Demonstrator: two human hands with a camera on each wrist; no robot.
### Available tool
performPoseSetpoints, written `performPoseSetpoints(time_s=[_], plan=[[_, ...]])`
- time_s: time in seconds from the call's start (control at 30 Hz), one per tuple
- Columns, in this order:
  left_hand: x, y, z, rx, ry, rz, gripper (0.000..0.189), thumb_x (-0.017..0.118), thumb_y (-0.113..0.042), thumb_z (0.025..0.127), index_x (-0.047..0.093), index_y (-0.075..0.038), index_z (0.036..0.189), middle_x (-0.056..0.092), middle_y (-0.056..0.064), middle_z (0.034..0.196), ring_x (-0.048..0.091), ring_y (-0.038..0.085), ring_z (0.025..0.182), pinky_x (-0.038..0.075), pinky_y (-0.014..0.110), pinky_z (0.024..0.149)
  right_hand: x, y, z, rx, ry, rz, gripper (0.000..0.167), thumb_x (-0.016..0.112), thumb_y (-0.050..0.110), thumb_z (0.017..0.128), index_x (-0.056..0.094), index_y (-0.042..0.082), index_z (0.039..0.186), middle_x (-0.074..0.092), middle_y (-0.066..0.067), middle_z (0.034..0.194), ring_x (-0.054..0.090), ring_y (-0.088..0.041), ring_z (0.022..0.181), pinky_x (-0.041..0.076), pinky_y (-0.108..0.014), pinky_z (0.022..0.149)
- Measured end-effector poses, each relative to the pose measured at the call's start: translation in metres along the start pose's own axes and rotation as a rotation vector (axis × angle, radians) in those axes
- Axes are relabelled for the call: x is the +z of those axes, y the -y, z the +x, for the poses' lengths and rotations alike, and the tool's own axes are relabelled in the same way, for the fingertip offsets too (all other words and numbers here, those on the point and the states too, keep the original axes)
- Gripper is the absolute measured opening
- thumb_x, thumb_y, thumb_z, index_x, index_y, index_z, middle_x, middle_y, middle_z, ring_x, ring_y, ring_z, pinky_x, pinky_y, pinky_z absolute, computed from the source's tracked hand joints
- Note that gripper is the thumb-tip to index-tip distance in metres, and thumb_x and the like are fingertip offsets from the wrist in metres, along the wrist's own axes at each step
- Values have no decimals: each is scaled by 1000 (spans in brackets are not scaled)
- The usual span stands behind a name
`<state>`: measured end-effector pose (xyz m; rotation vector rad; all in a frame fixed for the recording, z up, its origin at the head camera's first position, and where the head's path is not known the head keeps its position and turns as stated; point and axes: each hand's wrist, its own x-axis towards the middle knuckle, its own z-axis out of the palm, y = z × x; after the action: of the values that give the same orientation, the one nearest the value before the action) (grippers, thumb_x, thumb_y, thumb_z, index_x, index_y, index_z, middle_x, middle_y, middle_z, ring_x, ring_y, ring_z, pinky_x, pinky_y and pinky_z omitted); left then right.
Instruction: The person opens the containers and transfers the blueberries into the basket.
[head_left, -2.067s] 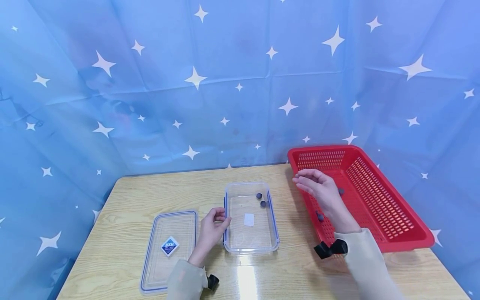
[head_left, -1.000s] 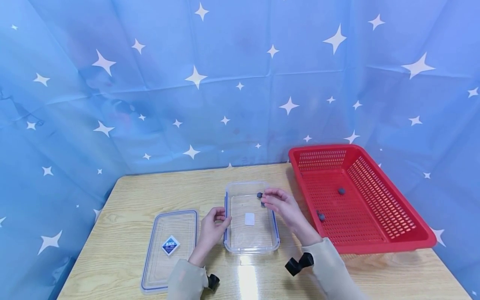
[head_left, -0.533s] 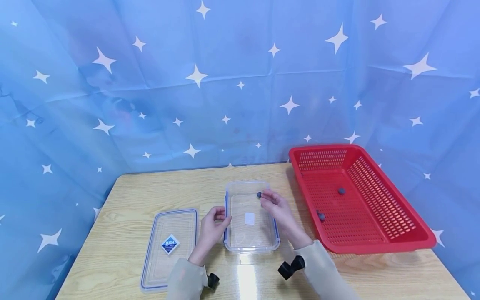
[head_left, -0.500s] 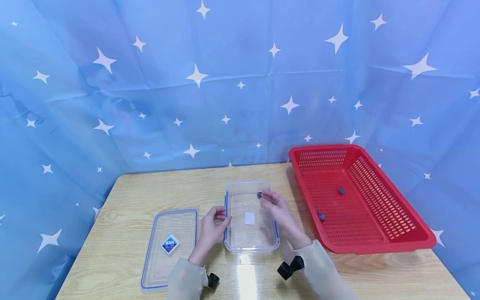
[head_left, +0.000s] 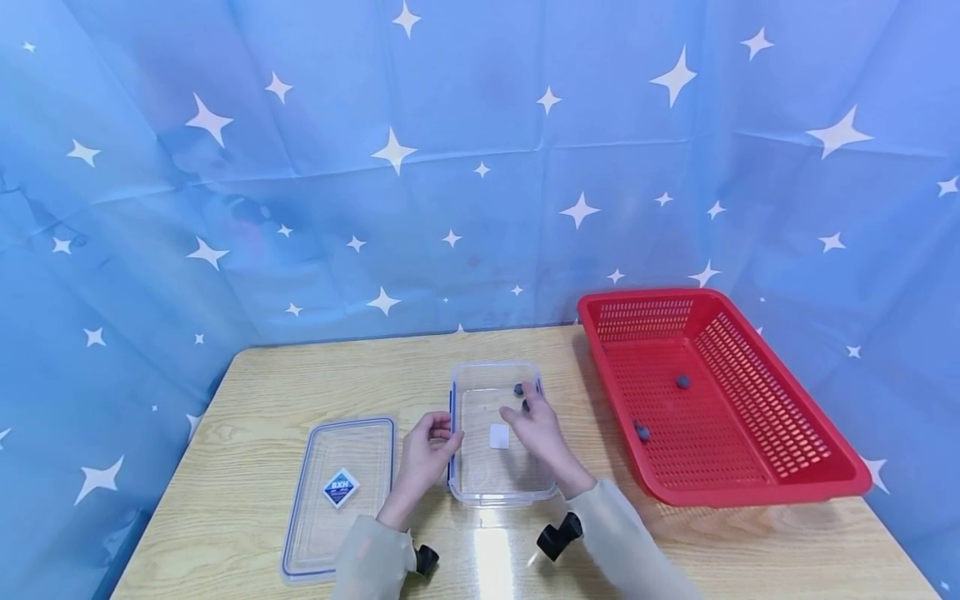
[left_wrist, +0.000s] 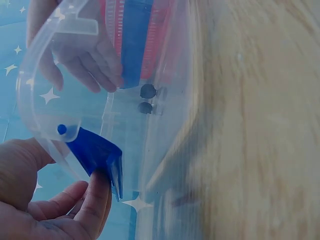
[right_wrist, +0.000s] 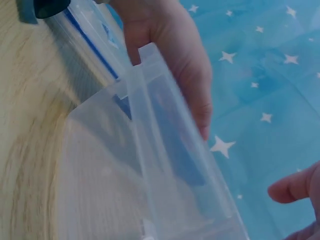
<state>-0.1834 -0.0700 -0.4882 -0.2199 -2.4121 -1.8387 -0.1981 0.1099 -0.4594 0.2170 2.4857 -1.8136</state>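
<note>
A clear lidless storage box (head_left: 504, 501) with blue side clips stands mid-table. My left hand (head_left: 424, 458) holds its left rim, thumb at the edge; in the left wrist view the fingers bear against a blue clip (left_wrist: 102, 157). Over the box's right half reaches my right hand (head_left: 542, 432), thumb and fingers spread, nothing visible between them. In the left wrist view this hand (left_wrist: 82, 55) shows through the clear wall, fingertips above two small dark blueberry-like balls (left_wrist: 148, 91) on the box floor. The right wrist view shows its fingers (right_wrist: 295, 187) beside the box wall (right_wrist: 175, 150).
Right of the box stands a red perforated basket (head_left: 750, 492), with a few dark balls (head_left: 683, 382) inside. The clear lid (head_left: 341, 433) with blue seal lies left on the wooden table (head_left: 300, 375). A blue star-patterned curtain (head_left: 480, 208) hangs behind.
My right hand has moved left from above the red basket to over the box, and its fingers have spread and reached lower. The left hand has stayed at the rim.
</note>
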Motion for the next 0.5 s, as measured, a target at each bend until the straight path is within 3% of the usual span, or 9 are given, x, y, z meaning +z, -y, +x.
performPoseSetpoints(time_s=[0.07, 0.1, 0.17, 0.2, 0.37, 0.5], plan=[[-2, -8, -2, 5, 5, -16, 29, 65, 7, 81, 53, 18, 105, 58, 30, 96, 59, 37, 85, 56, 35, 72, 2, -1, 2, 9, -1, -19, 70, 59, 13, 87, 22, -10, 143, 24, -29, 146, 56, -29, 86, 42, -46, 92], [-2, -11, -3, 5, 7, -22, 28, 65, 7, 81, 53, 18, 105, 58, 31, 95, 59, 39, 85, 56, 37, 72, 3, -1, 3, 10, 0, -25, 71, 59, 13, 87, 21, -11, 142, 23, -29, 147, 56, -34, 102, 39, -48, 98], [-2, -9, -2, 5, 6, -17, 28, 65, 6, 81, 53, 17, 105, 59, 30, 95, 59, 37, 85, 57, 35, 71, 5, -3, 4, 13, 3, -33, 72, 59, 14, 87, 19, -12, 142, 19, -28, 148, 33, -39, 131, 25, -49, 110], [-2, -6, -2, 5, 5, -7, 29, 66, 5, 82, 54, 16, 105, 59, 29, 95, 59, 36, 84, 57, 33, 71, 7, -4, 5, 16, 6, -40, 73, 58, 14, 88, 18, -13, 142, 18, -27, 149, 18, -40, 136, 18, -49, 112], [2, 14, 2, 8, 2, 14, 31, 68, -1, 82, 55, 12, 107, 61, 25, 95, 60, 28, 84, 56, 25, 70, 12, -9, 10, 28, -9, -89, 75, 59, 16, 87, 18, -16, 140, 16, -28, 149, 17, -41, 136, 16, -48, 112], [2, 14, 3, 1, 3, -3, 30, 67, 1, 82, 55, 14, 107, 60, 28, 96, 60, 32, 85, 56, 31, 71, 14, -10, 11, 13, -25, -124, 73, 60, 16, 86, 22, -15, 140, 21, -29, 147, 21, -41, 135, 19, -47, 112]])
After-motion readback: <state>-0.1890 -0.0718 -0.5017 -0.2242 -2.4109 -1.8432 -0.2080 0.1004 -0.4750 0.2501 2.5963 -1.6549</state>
